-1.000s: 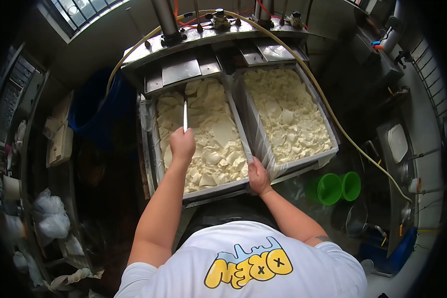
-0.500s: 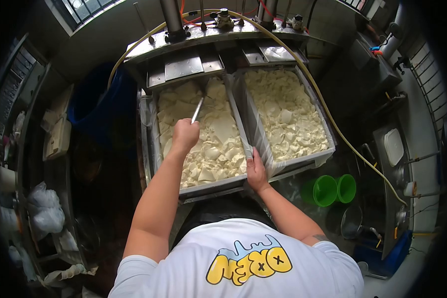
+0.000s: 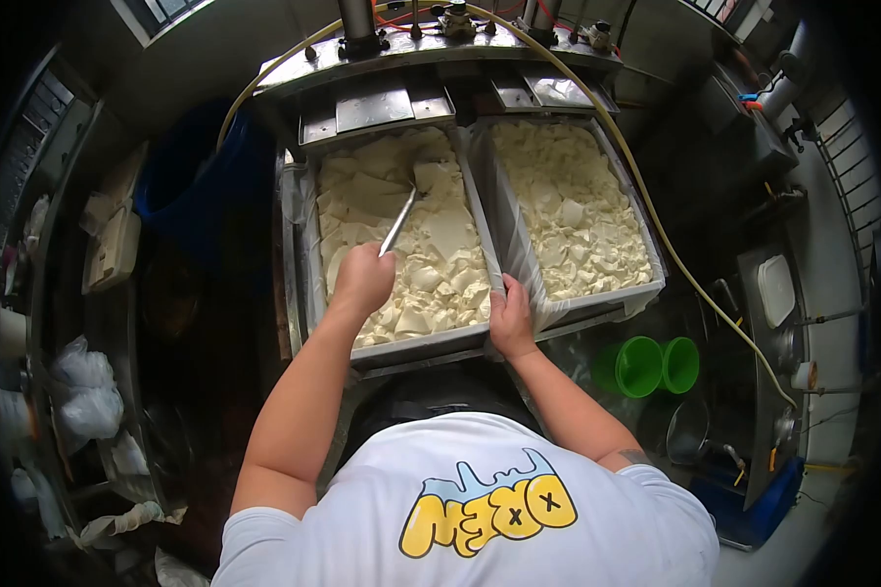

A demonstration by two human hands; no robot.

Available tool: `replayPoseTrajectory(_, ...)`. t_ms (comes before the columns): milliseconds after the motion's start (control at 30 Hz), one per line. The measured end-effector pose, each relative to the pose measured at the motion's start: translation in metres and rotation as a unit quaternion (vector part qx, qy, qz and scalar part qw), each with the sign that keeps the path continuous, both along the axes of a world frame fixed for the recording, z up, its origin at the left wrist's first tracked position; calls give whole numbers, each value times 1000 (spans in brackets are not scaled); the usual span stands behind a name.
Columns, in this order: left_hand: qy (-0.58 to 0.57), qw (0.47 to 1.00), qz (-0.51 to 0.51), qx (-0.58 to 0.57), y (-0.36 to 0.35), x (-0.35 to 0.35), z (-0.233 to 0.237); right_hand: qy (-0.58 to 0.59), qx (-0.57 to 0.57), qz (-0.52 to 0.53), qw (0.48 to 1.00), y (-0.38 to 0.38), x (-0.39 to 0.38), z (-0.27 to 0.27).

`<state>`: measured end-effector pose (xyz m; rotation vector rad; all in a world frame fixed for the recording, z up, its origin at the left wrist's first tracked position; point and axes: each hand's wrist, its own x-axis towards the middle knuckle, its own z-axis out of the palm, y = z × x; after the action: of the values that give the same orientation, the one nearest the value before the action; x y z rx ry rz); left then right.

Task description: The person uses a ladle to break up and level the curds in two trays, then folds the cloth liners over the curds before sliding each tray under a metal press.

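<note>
My left hand [image 3: 364,278] is closed round the handle of a slim metal tool [image 3: 398,223]. It slants up and away over the left box [image 3: 416,344], and its far end is sunk in pale, broken curd [image 3: 431,279], so its head is hidden. Smooth slabs of curd lie towards the back, small lumps nearer me. At the box's near right corner, my right hand [image 3: 512,318] grips the rim and its cloth lining, thumb side up. Beside it stands a second cloth-lined box [image 3: 597,300], filled with crumbled curd [image 3: 570,215].
Behind the boxes is a metal press frame [image 3: 440,61] with upright cylinders. A yellow hose [image 3: 646,215] arcs over the right box. Two green buckets [image 3: 639,367] stand at right, a blue barrel [image 3: 191,181] at left. Cluttered shelves [image 3: 88,391] line the left side.
The tool and my left hand have shifted slightly in the left box, with more of the tool showing now. My right hand stays at the corner. The whole view has tilted a little.
</note>
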<state>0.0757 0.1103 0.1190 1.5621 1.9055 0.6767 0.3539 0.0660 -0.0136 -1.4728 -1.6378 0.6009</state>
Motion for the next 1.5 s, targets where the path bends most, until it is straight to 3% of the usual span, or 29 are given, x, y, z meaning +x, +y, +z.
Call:
replayPoseTrajectory(67,22,997,48,52,-11,-7,-3,2,-30,-12,999,6,1,7)
replayPoseTrajectory(200,12,998,57,18,-36,-19,1,27,-53,-37,998,18,-6,21)
replayPoseTrajectory(300,-30,999,-21,-41,-59,-28,28,7,-38,-34,999,25,-13,10)
replayPoseTrajectory(400,8,993,112,39,-54,-59,-10,21,-54,-40,998,22,-15,9)
replayPoseTrajectory(633,85,972,196,101,21,-71,-21,15,-61,-32,998,22,-18,18)
replayPoseTrajectory(733,3,974,221,44,44,-43,-21,16,-77,-34,996,22,-17,19)
replayPoseTrajectory(800,-149,975,159,-32,51,-31,-17,15,-70,-32,997,21,-17,19)
replayPoseTrajectory(833,-149,975,162,-31,49,-30,-12,16,-69,-29,997,21,-17,18)
replayPoseTrajectory(900,-408,883,206,-104,40,-32,3,26,-70,-36,997,21,-18,16)
replayPoseTrajectory(1033,-492,831,231,-118,24,-56,19,23,-72,-37,996,21,-17,12)
replayPoseTrajectory(1100,-418,872,240,-80,13,-72,24,17,-58,-37,997,21,-17,11)
replayPoseTrajectory(1133,-336,918,205,-52,15,-92,2,18,-59,-37,997,21,-16,10)
replayPoseTrajectory(1167,-336,918,205,-53,16,-103,-9,16,-58,-37,998,22,-16,11)
replayPoseTrajectory(1200,-45,984,174,16,14,-106,-6,14,-57,-35,998,22,-16,11)
replayPoseTrajectory(1233,251,956,128,84,12,-107,-2,13,-57,-33,998,21,-17,10)
replayPoseTrajectory(1267,257,958,130,5,10,-107,2,12,-59,-32,998,21,-17,11)
replayPoseTrajectory(1500,367,925,77,58,12,-133,-49,19,-45,-25,998,22,-16,14)
